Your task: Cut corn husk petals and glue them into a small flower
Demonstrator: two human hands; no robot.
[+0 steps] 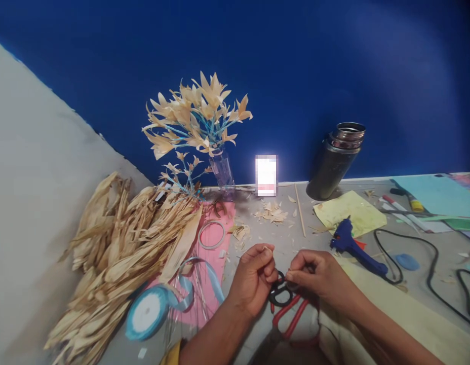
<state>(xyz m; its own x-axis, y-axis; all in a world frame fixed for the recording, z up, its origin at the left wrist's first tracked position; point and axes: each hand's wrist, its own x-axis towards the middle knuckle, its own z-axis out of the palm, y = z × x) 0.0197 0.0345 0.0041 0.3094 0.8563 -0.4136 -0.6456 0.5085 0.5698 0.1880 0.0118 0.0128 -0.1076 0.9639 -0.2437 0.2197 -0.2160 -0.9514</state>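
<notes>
My left hand (256,274) is closed in a pinch, with a tiny pale bit showing at the thumb and fingertip; its kind is too small to tell. To its right, my right hand (316,274) also pinches, and whatever sits between its fingertips is hidden. The two hands are a short gap apart. Black-handled scissors (281,296) lie just below and between them, partly covered. Nearer to me are red-handled pliers (294,319). Small pale husk scraps (273,213) lie beyond the hands.
Dried corn husks (132,243), a blue ribbon roll (147,312) and pink paper (216,263) are left. Husk flowers (204,111) stand in a clear bottle (222,175). A dark flask (334,165) stands behind; a blue glue gun (356,248) trails its cord (432,258) right.
</notes>
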